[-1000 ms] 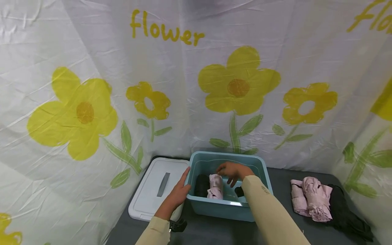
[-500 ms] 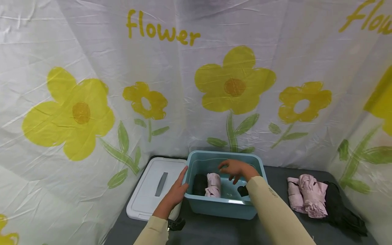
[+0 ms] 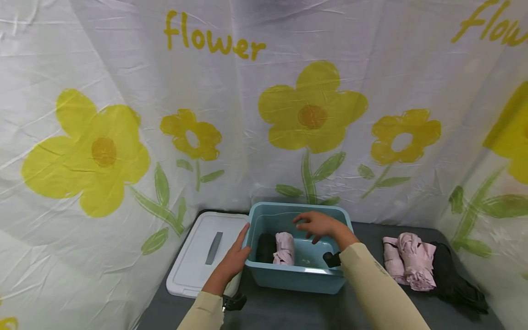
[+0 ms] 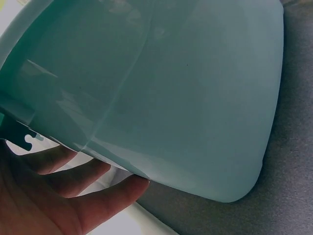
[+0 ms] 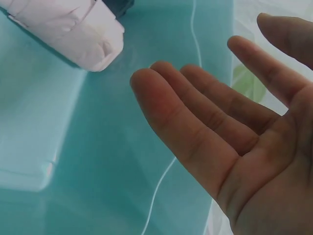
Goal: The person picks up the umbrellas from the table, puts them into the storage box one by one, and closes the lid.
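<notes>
A blue-green plastic bin (image 3: 294, 279) stands against the curtain. On its floor, side by side at the left, lie a black rolled cloth (image 3: 266, 247) and a pink rolled cloth (image 3: 284, 248). My left hand (image 3: 231, 262) rests at the bin's left side; in the left wrist view its fingers (image 4: 105, 200) reach straight along the outer wall by the rim. Over the inside of the bin hovers my right hand (image 3: 322, 225), fingers spread and holding nothing. The right wrist view shows its palm and fingers (image 5: 186, 132) apart from the pink roll's end (image 5: 105, 41).
A white lid (image 3: 191, 263) with a grey handle lies left of the bin. To the right on the dark table (image 3: 284, 309) are pink rolled cloths (image 3: 416, 261) and a black cloth bundle (image 3: 455, 279). A flower-printed curtain (image 3: 239, 174) encloses the back and sides.
The right hand has drawn slightly up and to the right, away from the pink roll. The left hand keeps its place at the bin; the head view has shifted a little.
</notes>
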Motion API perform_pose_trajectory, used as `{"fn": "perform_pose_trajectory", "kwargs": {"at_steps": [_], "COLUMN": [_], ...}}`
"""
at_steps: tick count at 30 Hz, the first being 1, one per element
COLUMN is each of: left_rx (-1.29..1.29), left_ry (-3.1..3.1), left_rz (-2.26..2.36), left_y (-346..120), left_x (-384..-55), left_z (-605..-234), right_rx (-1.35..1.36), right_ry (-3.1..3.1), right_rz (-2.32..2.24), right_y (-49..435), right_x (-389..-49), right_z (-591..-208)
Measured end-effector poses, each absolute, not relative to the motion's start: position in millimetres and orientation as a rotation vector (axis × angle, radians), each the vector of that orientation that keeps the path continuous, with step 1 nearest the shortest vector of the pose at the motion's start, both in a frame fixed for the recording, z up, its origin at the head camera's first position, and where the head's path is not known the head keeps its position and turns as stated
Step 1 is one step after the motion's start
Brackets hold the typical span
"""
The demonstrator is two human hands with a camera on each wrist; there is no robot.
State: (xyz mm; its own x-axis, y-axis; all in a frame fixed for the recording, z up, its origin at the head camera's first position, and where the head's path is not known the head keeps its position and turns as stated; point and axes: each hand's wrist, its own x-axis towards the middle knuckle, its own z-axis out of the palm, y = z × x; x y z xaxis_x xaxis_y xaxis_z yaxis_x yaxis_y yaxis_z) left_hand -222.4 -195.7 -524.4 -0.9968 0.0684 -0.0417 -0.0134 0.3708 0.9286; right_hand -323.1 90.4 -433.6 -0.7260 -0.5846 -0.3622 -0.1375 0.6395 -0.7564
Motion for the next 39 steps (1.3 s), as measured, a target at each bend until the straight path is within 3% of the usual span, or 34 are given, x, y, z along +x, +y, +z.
{"fn": "perform_pose_trajectory", "kwargs": {"at_steps": [39], "left_rx": [0.014], "left_ry": [2.541], "left_rz": [1.698], "left_y": [-195.0], "left_x": [-222.2], "left_z": [-523.8], "right_rx": [-0.7], "right_ry": [2.269], "right_rz": [-1.327], "right_y": [171.8], "right_x": [-289.1], "right_z": [-423.5]}}
